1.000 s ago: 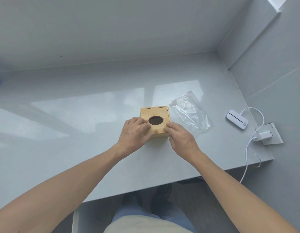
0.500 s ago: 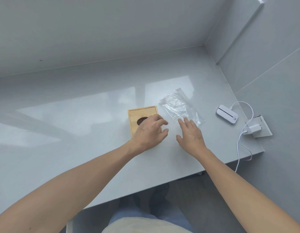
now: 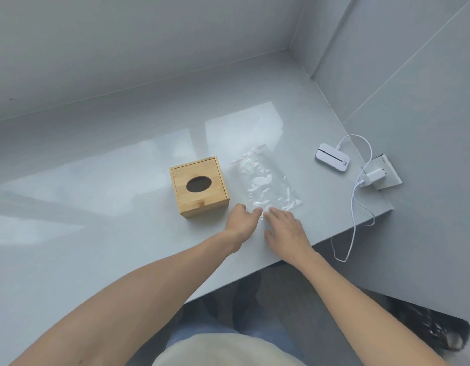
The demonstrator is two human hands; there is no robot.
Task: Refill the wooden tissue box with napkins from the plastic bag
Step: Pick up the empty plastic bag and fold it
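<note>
On the grey bench, the wooden tissue box sits upright with its oval opening facing up, and the hole just looks dark inside, can't make out any napkins in there. Just to the right of it lies the clear plastic bag, flat and crinkly, red zip strip at the far end, near end pointing back toward the person. Can't really tell what's in the bag either, it looks pretty see-through. Both hands are down at that near end: the left hand is right at the bag's near corner with the fingers curled loosely, not clearly pinching anything, and the right hand is flat-ish, fingers spread and laid on the bag's near edge. So the grip on both sides is loose and unclenched, touching or almost touching plastic; nothing is lifted. Neither hand is on the box. Further right there's a small white device with a white cable running to a charger in a wall socket.
</note>
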